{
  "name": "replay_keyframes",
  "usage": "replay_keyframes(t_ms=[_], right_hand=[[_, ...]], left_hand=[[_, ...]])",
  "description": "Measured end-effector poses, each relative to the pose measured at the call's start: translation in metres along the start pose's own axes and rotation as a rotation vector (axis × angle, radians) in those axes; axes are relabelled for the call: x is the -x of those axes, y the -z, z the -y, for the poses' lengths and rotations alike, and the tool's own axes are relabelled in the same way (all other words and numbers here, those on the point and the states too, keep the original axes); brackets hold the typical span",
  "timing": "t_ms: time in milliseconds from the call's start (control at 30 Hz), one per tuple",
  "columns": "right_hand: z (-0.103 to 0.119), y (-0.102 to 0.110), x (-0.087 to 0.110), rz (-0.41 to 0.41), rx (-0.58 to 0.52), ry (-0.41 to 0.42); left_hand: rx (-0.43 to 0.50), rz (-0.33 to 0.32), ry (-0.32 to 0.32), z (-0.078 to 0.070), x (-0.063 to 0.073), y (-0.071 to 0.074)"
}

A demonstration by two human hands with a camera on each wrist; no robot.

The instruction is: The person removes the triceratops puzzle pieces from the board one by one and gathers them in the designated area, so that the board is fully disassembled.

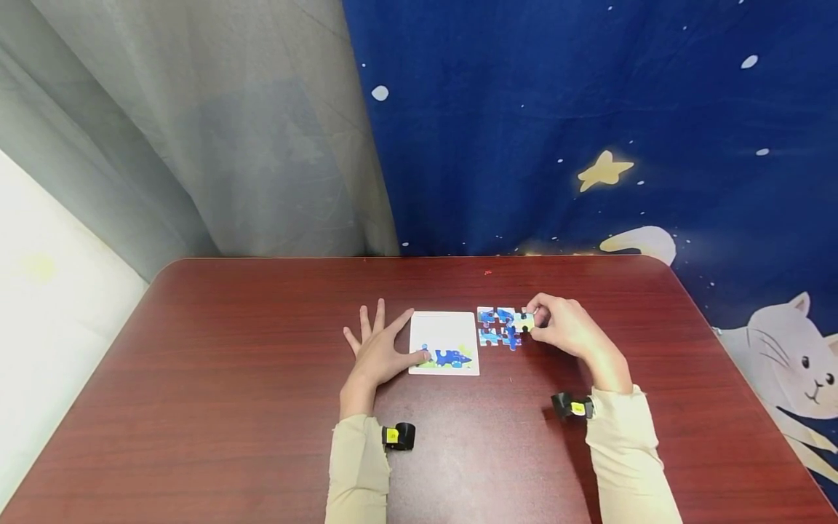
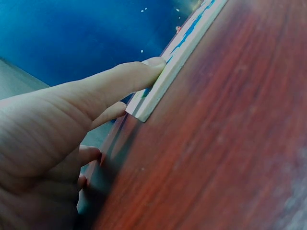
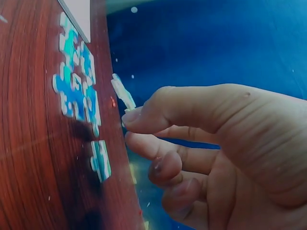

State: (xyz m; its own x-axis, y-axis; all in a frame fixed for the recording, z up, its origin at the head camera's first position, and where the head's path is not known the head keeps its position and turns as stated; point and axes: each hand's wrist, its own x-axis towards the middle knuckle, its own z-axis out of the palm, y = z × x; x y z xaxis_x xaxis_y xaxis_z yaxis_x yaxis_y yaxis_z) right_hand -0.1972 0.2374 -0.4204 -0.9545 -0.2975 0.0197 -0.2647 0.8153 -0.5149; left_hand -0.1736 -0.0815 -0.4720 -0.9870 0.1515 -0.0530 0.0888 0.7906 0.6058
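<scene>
My right hand [image 1: 568,326] pinches a pale jigsaw piece [image 3: 123,93] between thumb and forefinger, raised off the table in the right wrist view. Left of it lie several blue jigsaw pieces [image 1: 489,338], grouped close together. One more piece [image 3: 100,160] lies apart from the group, beneath the right hand. My left hand [image 1: 376,358] is spread at the left side of a square white puzzle board [image 1: 445,329]. Its thumb [image 2: 144,72] presses on the board's near-left part, and its forefinger reaches the far-left corner. Blue picture pieces [image 1: 453,357] fill part of the board's near edge.
The board and loose pieces lie on a dark red wooden table [image 1: 262,378]. A blue curtain [image 1: 484,145] with stars and a grey curtain [image 1: 275,145] hang behind its far edge. A tiny red scrap [image 1: 487,272] lies near that edge.
</scene>
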Motion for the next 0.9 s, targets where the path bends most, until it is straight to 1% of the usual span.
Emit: replay_keyframes(t_ms=[300,433,667,900], right_hand=[[-0.015,0.007,0.007,0.044,-0.012,-0.054],[-0.016,0.008,0.006,0.068,-0.019,-0.071],[-0.017,0.008,0.008,0.112,-0.065,-0.13],[-0.018,0.007,0.009,0.137,-0.074,-0.137]], left_hand=[[-0.014,0.006,0.001,0.0,-0.001,0.001],[-0.012,0.008,0.003,0.0,-0.001,0.0],[-0.011,0.005,0.001,0.0,-0.001,0.0],[-0.011,0.002,0.002,0.001,0.0,0.0]])
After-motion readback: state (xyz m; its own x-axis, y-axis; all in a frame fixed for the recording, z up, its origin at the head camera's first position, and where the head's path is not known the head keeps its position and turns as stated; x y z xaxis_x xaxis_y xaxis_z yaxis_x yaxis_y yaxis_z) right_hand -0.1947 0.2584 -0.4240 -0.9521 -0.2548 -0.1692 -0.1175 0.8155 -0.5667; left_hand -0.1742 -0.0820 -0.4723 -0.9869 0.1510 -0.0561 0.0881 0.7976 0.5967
